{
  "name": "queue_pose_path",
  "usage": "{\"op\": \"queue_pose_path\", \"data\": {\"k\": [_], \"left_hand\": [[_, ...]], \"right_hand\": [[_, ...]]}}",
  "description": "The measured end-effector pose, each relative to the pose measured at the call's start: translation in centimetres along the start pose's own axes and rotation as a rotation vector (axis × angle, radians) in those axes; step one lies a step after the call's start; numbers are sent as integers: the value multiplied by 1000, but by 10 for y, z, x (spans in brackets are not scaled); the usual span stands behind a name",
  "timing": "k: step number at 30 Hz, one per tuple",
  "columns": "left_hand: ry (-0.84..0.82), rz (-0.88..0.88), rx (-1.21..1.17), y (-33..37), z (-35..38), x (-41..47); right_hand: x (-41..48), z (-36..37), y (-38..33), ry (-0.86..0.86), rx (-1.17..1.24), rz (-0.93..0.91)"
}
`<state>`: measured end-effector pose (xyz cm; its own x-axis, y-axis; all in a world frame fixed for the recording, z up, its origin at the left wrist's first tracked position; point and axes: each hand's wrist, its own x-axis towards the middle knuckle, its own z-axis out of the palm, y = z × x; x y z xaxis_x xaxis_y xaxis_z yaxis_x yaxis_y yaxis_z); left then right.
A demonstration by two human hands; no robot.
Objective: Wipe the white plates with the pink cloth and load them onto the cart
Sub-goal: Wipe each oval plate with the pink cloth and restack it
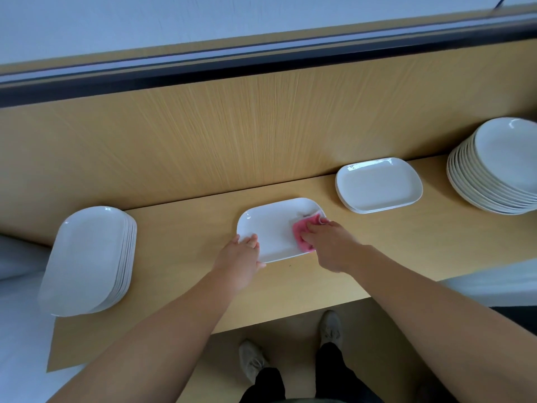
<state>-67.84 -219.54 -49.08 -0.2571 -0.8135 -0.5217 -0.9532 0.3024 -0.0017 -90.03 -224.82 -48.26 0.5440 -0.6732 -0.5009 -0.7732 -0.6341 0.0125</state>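
Plate (273,228) flat on counter (377,242), long axis left-right. Left hand (241,263) pinches near-left rim, steadying it. Right hand (328,245) grasps bunched pink cloth (300,232), pressed on plate's right end. Bare plate surface stretches leftward from cloth, toward left hand.

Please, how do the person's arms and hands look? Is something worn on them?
The left arm and right arm are bare, no sleeves in view. The left hand and right hand wear no gloves; no watch, bracelet or ring shows.
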Motion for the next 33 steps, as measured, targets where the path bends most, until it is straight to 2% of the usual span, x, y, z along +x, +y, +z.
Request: {"op": "queue_pose_path", "data": {"k": [6, 13, 19, 25, 33], "left_hand": [[9, 10, -5, 4, -7, -5], [-8, 8, -13, 0, -4, 0], [41, -8, -45, 1, 2, -3], [70, -46, -36, 9, 3, -4], [87, -83, -49, 15, 14, -4]], "right_hand": [[-9, 2, -8, -52, 26, -60], [-15, -4, -8, -54, 255, -108], [-25, -16, 14, 137, 468, -85], [-32, -22, 36, 253, 609, -107], [-37, -27, 50, 298, 587, -120]]}}
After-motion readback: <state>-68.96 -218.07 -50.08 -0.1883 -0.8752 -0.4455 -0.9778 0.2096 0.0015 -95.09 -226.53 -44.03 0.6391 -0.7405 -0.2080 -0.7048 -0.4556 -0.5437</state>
